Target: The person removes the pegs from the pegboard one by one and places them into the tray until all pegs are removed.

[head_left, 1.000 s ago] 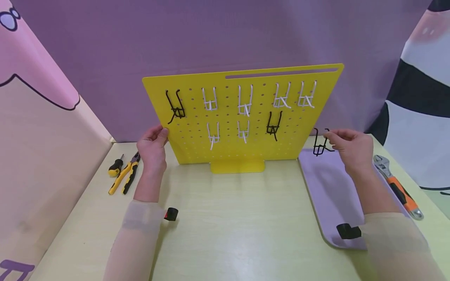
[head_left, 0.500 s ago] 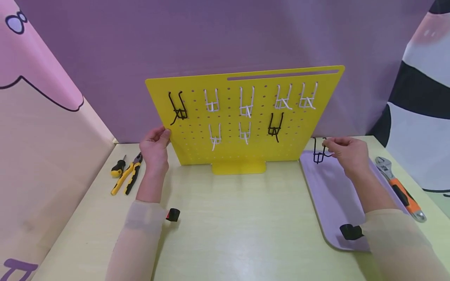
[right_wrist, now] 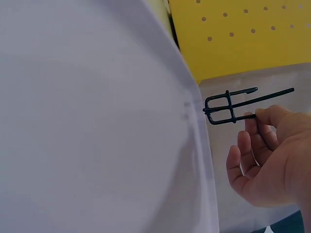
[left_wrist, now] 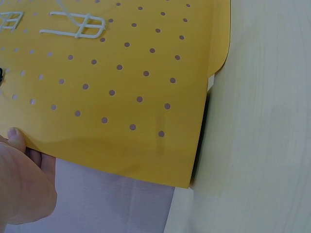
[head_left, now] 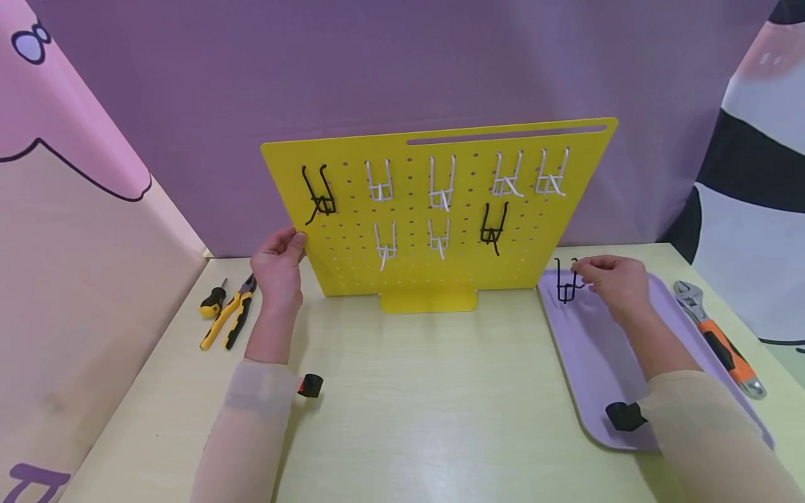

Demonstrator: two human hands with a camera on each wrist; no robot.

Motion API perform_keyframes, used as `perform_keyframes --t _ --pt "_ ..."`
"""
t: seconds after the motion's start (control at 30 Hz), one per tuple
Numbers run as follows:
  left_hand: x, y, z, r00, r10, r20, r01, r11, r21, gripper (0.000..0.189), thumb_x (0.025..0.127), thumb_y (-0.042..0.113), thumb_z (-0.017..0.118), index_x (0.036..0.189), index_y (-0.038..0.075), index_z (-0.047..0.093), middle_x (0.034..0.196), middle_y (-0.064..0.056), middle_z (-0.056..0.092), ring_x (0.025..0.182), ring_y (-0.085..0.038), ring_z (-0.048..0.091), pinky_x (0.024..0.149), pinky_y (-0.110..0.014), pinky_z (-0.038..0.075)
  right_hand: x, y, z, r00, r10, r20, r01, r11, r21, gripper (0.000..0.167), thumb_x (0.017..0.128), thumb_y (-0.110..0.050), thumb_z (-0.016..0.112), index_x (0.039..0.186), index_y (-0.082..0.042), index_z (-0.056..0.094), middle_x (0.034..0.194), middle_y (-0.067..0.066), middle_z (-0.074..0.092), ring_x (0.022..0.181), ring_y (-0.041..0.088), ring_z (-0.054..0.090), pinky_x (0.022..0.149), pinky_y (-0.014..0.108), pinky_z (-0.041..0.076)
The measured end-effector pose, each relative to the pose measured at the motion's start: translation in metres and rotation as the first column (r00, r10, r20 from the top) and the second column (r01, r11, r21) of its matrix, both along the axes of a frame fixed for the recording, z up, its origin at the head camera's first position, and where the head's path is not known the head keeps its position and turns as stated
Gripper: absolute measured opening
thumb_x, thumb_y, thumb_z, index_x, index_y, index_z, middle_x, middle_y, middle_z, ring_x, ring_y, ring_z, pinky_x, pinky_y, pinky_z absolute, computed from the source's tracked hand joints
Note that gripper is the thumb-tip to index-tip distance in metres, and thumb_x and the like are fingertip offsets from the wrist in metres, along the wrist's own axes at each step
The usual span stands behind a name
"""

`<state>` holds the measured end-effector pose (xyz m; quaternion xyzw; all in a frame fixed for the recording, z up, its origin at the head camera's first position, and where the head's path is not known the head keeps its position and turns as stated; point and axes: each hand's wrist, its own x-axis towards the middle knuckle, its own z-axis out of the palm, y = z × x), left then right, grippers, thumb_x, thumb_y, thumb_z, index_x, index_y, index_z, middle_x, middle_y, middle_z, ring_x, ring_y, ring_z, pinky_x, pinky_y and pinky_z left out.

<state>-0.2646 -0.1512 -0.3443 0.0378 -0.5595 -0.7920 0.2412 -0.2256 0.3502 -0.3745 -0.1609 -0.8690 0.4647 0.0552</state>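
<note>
A yellow pegboard (head_left: 402,269) stands upright on the table, with several white hooks (head_left: 441,185) and two black hooks (head_left: 493,230) hung in its holes. My left hand (head_left: 278,262) holds the board's left edge between thumb and fingers; in the left wrist view the thumb lies on its front face. To the right of the board, my right hand (head_left: 615,279) pinches a black wire pegboard hook (head_left: 567,285) by one prong. The hook hangs over the far left part of the purple tray (head_left: 613,356). In the right wrist view the same hook (right_wrist: 228,108) sticks out from the fingertips.
Left of the board lie pliers (head_left: 229,313) with yellow and black handles and a small screwdriver (head_left: 214,300). An adjustable wrench (head_left: 720,340) with an orange handle lies along the tray's right side. A purple backdrop (head_left: 402,63) rises behind.
My right hand has come down and slightly left with the black hook, from above the tray's far edge to lower over the tray. The left hand keeps its hold on the board.
</note>
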Motion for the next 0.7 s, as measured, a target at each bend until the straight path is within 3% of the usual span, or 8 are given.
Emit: perform_keyframes --t 0.37,0.53,0.7 --pt "0.001 0.0 -0.001 1.0 0.002 -0.011 -0.002 1.0 -0.006 0.015 0.091 0.005 0.074 0.105 0.001 0.076 0.096 -0.006 0.072 0.088 -0.018 0.069 0.083 -0.028 0.058 -0.003 0.005 -0.013 0.999 -0.01 0.032 0.007 0.997 0.075 0.055 0.099 -0.045 0.061 0.128 0.001 0.064 0.116 0.016 0.06 0.094 0.024 0.054 0.065 0.022 0.048" --pt "0.001 0.0 0.0 1.0 0.002 0.005 -0.002 1.0 -0.005 0.016 0.091 0.006 0.074 0.107 0.001 0.075 0.098 -0.006 0.072 0.089 -0.018 0.069 0.085 -0.028 0.058 -0.006 0.004 -0.02 1.0 -0.009 0.021 0.007 0.995 0.103 0.05 0.098 -0.04 0.066 0.124 0.003 0.067 0.106 0.011 0.065 0.086 0.018 0.056 0.063 0.022 0.047" --pt "0.001 0.0 0.0 1.0 0.004 0.014 -0.004 1.0 -0.008 0.018 0.092 0.006 0.074 0.108 0.001 0.075 0.1 -0.007 0.072 0.091 -0.018 0.07 0.087 -0.029 0.057 -0.009 0.003 -0.024 0.999 -0.026 0.036 0.024 0.997 0.07 0.047 0.096 -0.033 0.07 0.124 0.004 0.067 0.094 0.005 0.068 0.083 0.016 0.06 0.062 0.022 0.048"
